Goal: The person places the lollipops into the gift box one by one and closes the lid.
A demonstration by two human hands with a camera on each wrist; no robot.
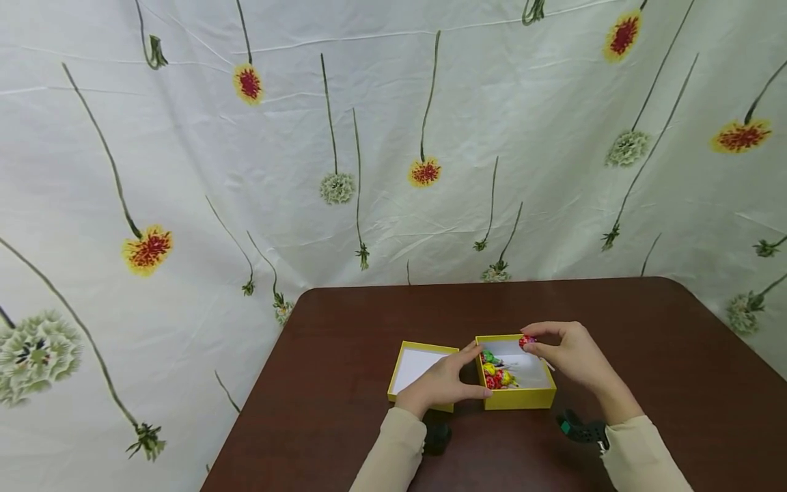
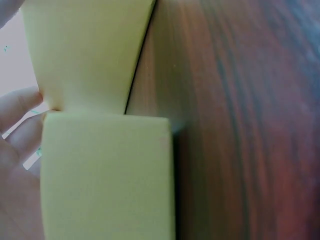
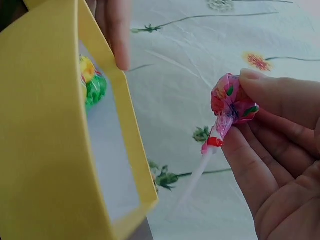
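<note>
A yellow box [image 1: 519, 399] with a white inside stands on the table, uncovered. My left hand [image 1: 443, 383] holds it at the left side, thumb by the front corner and fingers by the back one. Several wrapped lollipops [image 1: 494, 377], green, yellow and red, lie in its left part. Over the box's right rim, my right hand [image 1: 572, 352] pinches a lollipop [image 3: 230, 97] in a pink-red wrapper between thumb and fingers. Its white stick slants downward in the right wrist view. Yellow cardboard walls [image 2: 107, 175] fill much of the left wrist view.
Left of the box lies its yellow lid [image 1: 413, 367], white inside facing up, partly under my left hand. The dark brown table [image 1: 344, 362] has a rounded far edge. Behind it hangs a white flower-print cloth [image 1: 381, 137].
</note>
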